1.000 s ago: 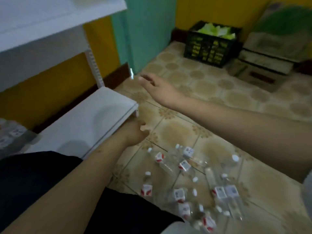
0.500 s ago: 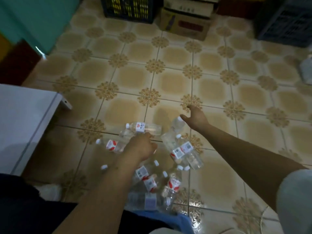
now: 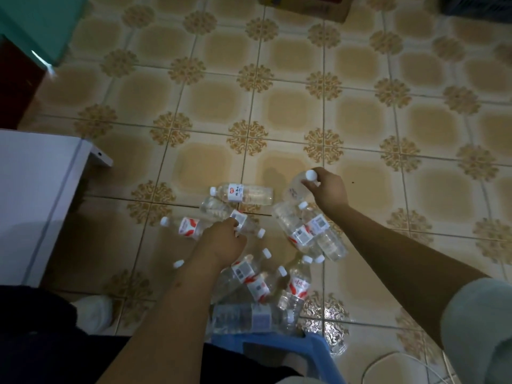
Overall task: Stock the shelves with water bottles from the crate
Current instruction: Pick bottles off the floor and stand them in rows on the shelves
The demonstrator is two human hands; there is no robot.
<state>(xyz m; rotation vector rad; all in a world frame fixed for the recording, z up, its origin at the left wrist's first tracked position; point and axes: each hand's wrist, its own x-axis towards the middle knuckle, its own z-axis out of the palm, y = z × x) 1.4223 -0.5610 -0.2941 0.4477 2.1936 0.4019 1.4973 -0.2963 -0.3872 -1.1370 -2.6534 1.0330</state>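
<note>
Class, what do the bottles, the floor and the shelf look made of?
Bottles: clear, glossy plastic, apparently; the floor shows through them.
Floor: likely glazed ceramic tile, patterned, with grout lines and glare.
Shelf: smooth white, perhaps painted metal; unclear.

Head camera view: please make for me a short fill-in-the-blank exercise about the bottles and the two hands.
1. The right hand grips a bottle near its white ____.
2. The loose bottles lie on the tiled ____.
3. The left hand grips a bottle in the ____.
4. The white shelf stands at the ____ edge of the view.

Missing words: cap; floor; pile; left
</note>
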